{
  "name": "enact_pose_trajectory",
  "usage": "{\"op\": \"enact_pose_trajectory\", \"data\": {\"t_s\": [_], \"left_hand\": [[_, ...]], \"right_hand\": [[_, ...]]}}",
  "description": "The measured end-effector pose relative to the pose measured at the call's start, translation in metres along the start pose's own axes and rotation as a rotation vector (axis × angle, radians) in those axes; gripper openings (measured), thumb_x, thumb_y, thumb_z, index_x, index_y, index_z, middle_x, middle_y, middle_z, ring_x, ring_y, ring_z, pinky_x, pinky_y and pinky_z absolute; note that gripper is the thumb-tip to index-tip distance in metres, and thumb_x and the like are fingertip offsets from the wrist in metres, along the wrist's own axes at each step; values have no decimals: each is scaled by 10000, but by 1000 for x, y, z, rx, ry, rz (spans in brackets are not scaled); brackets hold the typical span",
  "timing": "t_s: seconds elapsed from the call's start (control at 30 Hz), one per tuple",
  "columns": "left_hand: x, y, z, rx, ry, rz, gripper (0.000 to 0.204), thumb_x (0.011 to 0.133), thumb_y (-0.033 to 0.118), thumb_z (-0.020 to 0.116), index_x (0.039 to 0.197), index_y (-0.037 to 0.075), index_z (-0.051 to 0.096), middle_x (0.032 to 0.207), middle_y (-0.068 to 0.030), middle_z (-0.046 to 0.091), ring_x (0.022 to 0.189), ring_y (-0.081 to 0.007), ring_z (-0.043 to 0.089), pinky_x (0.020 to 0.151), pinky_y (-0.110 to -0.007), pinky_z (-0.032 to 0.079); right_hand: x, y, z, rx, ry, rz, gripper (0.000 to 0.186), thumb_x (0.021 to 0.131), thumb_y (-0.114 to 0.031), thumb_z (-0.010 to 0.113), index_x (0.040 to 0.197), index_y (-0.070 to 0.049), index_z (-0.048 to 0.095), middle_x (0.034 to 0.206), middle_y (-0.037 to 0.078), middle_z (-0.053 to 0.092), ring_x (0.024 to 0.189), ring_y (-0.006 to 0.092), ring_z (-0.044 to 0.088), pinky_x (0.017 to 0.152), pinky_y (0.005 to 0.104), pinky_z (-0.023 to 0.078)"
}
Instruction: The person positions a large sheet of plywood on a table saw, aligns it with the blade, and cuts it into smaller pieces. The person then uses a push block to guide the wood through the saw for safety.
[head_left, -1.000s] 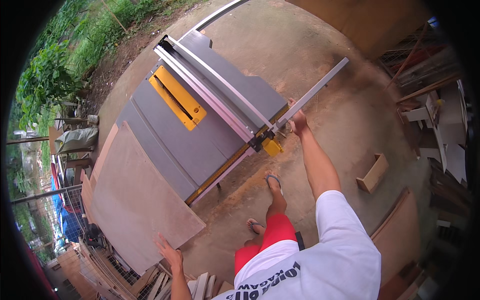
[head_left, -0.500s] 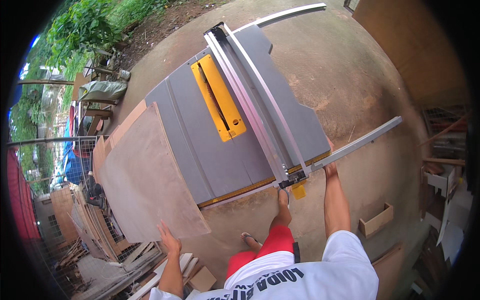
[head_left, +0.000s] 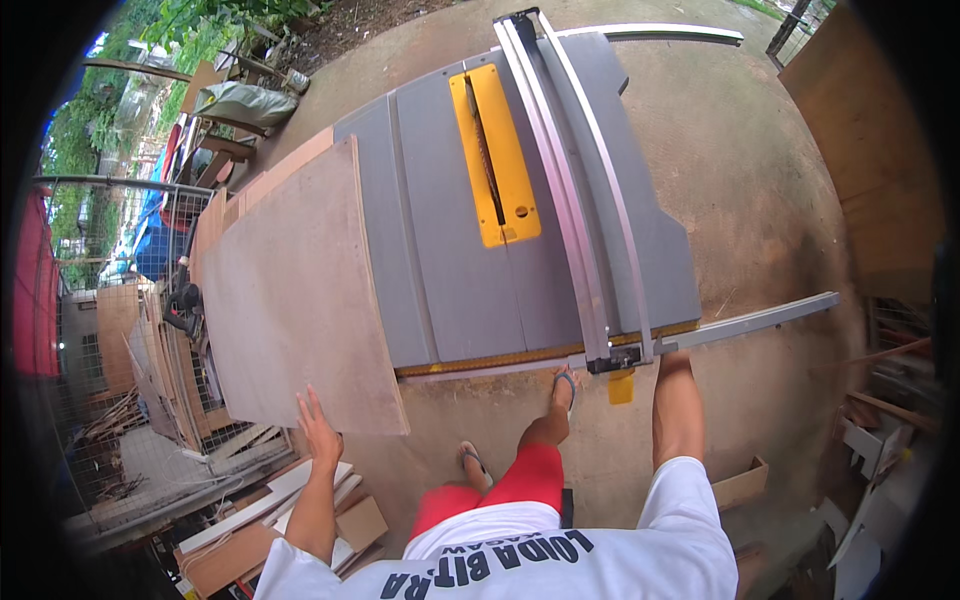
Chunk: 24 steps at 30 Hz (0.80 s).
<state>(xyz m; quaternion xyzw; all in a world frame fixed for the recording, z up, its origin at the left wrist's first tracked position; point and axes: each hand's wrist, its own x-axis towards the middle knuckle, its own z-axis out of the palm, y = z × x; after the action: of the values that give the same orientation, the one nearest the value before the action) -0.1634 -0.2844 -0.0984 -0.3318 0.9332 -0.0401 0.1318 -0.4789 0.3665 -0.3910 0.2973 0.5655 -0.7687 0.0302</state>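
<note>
A grey table saw point(head_left: 450, 270) with a yellow insert point(head_left: 493, 160) around the blade stands in front of me. A long aluminium fence point(head_left: 570, 190) runs across its top, right of the blade. A large brown plywood sheet point(head_left: 290, 290) lies over the saw's left side. My left hand point(head_left: 318, 430) rests flat with fingers spread on the sheet's near edge. My right hand point(head_left: 672, 355) reaches up to the front rail point(head_left: 760, 320) beside the fence's near end, and the rail hides its fingers. My legs in red shorts and sandals stand below the rail.
Stacked boards and offcuts point(head_left: 270, 510) lie at my lower left beside a wire fence point(head_left: 120, 330). A small cardboard box point(head_left: 740, 485) sits on the concrete at my right. Wooden panels point(head_left: 870, 160) lean at the far right. Greenery lies beyond the saw.
My view has swung so the saw now sits square before me. My left hand stays at the sheet's near edge and my right hand stays at the fence's near end.
</note>
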Motion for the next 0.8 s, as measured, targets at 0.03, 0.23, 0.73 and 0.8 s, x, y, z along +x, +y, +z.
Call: {"op": "enact_pose_trajectory", "data": {"t_s": [0.03, 0.23, 0.73, 0.8], "left_hand": [[11, 7, -2, -4, -1, 19, 1214, 747, -148, 700, 1712, 260, 87, 1729, -267, 106, 1504, -547, 303, 1251, -616, 290], [10, -24, -10, -39, -118, 19, 1271, 722, -141, 735, 1711, 298, 69, 1727, -283, 105, 1518, -515, 320, 1241, -658, 285], [164, -106, -17, 87, -13, 514, 1349, 580, 720, 900, 1671, 504, 136, 1747, -278, 65, 1503, -689, 143, 1181, -779, 179], [170, -125, 1, 2, 34, 572, 1308, 604, 748, 865, 1665, 520, 135, 1756, -253, -5, 1484, -729, 69, 1155, -817, 161]], "right_hand": [[-6, 19, -24, -142, 133, -6, 236, 982, -203, 690, 1049, 23, 687, 967, 97, 708, 916, 200, 657, 832, 363, 547], [-214, 72, -68, -643, 785, 189, 261, 940, -246, 702, 903, 8, 656, 866, 90, 667, 773, 205, 598, 697, 400, 497], [-460, 251, 403, 260, -507, 620, 552, 1127, -252, 441, 1646, -101, 325, 1655, 95, 421, 1399, 348, 510, 1128, 484, 458], [-472, 258, 445, 383, -400, 601, 555, 1132, -233, 425, 1660, -122, 292, 1694, 88, 355, 1422, 377, 481, 1148, 534, 453]]}}
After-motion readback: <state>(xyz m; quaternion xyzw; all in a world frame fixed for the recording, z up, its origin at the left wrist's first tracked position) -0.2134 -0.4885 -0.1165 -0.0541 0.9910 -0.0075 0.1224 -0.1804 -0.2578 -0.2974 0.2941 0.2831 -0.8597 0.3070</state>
